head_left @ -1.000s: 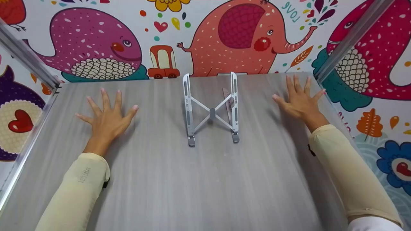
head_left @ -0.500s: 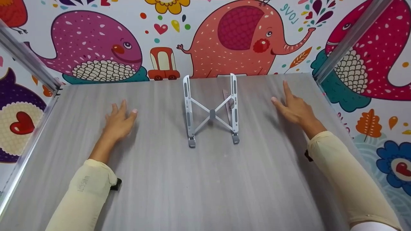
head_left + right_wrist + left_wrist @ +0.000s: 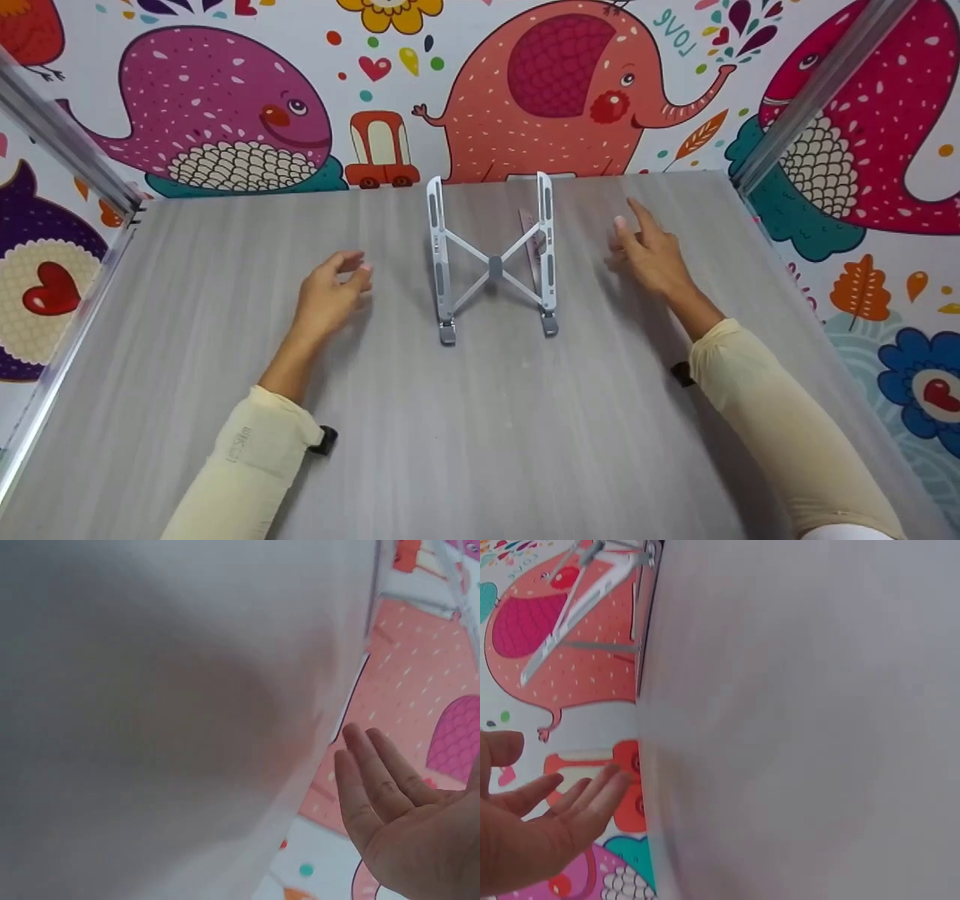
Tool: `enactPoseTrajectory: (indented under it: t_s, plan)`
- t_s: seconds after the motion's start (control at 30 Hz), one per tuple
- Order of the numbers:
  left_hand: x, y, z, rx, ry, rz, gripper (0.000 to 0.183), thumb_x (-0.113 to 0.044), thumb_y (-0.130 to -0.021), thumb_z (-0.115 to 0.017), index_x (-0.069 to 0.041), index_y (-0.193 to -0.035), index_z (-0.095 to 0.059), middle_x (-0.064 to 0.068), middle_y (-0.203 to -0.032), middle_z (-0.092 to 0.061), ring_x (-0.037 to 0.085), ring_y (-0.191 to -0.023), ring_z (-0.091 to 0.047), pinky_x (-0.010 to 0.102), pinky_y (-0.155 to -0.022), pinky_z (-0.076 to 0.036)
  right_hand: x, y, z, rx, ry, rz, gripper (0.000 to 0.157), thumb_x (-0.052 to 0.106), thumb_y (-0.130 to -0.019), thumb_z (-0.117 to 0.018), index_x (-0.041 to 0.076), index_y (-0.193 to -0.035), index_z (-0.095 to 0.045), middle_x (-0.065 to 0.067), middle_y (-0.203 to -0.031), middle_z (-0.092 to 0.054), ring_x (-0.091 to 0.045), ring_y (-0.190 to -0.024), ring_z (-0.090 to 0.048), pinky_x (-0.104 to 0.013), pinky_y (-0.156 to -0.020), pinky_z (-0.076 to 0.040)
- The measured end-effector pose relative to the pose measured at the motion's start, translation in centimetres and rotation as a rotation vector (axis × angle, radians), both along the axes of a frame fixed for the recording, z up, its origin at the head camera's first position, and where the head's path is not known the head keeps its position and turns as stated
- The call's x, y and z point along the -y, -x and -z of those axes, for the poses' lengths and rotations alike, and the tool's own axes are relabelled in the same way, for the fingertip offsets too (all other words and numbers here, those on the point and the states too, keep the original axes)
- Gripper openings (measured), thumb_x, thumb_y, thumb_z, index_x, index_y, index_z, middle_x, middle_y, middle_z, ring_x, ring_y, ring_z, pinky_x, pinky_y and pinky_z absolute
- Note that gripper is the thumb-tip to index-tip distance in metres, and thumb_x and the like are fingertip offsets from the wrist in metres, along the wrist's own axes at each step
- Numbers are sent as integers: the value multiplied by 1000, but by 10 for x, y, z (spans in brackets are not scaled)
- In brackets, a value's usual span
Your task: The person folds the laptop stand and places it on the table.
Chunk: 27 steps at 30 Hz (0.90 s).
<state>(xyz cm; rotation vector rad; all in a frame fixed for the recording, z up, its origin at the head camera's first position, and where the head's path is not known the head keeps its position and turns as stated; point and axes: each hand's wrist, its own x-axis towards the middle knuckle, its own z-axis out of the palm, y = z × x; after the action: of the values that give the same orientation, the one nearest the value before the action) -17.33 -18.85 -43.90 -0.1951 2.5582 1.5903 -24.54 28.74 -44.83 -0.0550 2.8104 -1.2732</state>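
The grey, wood-grained bench (image 3: 480, 450) spreads across the scene, with a white wall (image 3: 390, 45) printed with bright cartoon animals along its far edge. Metal posts rise at the far left corner, left post (image 3: 67, 127), and the far right corner, right post (image 3: 821, 97). A cream sleeve covers each forearm, left sleeve (image 3: 240, 465) and right sleeve (image 3: 795, 427), both reaching in from the near side. The white folding stand (image 3: 495, 268) is on the far half of the bench, between the two hands and apart from both; its two slotted rails are joined by crossed arms, and in the left wrist view a rail slants up from the bench. To its left, the left hand (image 3: 326, 296) has loosely bent fingers, the thumb set apart, and an empty grasp. To its right, the right hand (image 3: 656, 259) is also relaxed and empty, index finger extended, thumb apart. A narrow pinkish strip (image 3: 528, 225) lies just left of the right rail, partly hidden by the stand. Small grey feet (image 3: 448, 332) tip the rails' near ends.
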Motion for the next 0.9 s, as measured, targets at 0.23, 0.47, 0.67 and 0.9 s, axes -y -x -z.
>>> enactPoseTrajectory:
  t_s: [0.23,0.47,0.67,0.9]
  plan:
    - [-35,5,7,-1,-129,-24,47,-38,-105,-55,-19,-148,-51,9,-143,-56,25,-115,-69,38,-99,-56,31,-2,3,1,133,17,76,75,-95,-41,40,-161,-25,-13,-118,-73,-32,-95,-75,-47,-86,-60]
    - [-64,17,19,-12,-266,-17,52,-27,-106,-57,-25,-155,-43,7,-155,-48,29,-117,-68,41,-97,-57,54,0,9,-35,212,-40,66,66,-99,-45,47,-159,-24,-20,-120,-72,-40,-88,-75,-49,-79,-62]
    - [-79,27,23,9,-271,-30,55,-24,-105,-58,-32,-156,-41,-1,-157,-46,24,-114,-68,40,-96,-58,72,2,13,-26,238,-73,60,58,-100,-51,55,-155,-26,-15,-114,-72,-34,-88,-74,-47,-78,-62]
    - [-87,34,24,14,-272,-27,58,-18,-103,-60,-35,-155,-42,2,-148,-54,25,-117,-65,39,-93,-59,85,4,15,-98,181,-117,65,38,-101,-62,45,-158,-31,-12,-114,-73,-25,-94,-72,-44,-73,-63]
